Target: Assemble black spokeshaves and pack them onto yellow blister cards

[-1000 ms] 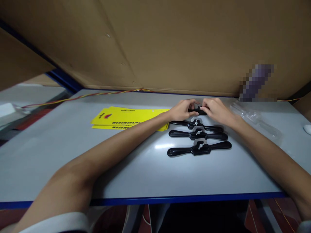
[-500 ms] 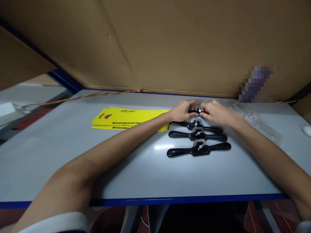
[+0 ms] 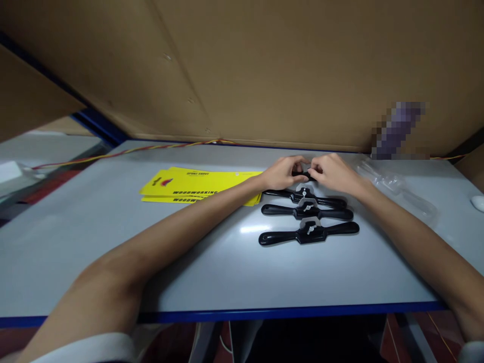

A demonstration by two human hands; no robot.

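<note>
Both hands meet at the far middle of the grey table (image 3: 113, 242). My left hand (image 3: 282, 172) and my right hand (image 3: 333, 173) are each curled round an end of a black spokeshave (image 3: 303, 175), of which only the dark middle shows between the fingers. In front of them, three more black spokeshaves lie in a row, side by side: the farthest (image 3: 325, 201), the middle one (image 3: 307, 212) and the nearest (image 3: 308, 233). Each has a small metal blade and screw at its centre.
A stack of yellow printed cards (image 3: 196, 186) lies left of the tools. Clear plastic bags (image 3: 397, 186) lie at the right. A red-and-yellow wire (image 3: 124, 149) runs along the back edge under brown cardboard walls (image 3: 264, 70). A white object (image 3: 478, 202) sits at the far right.
Almost nothing moved. The hands stay on the far spokeshave; the fingers shifted slightly, and the bright metal glint seen between them half a second ago is covered again.
</note>
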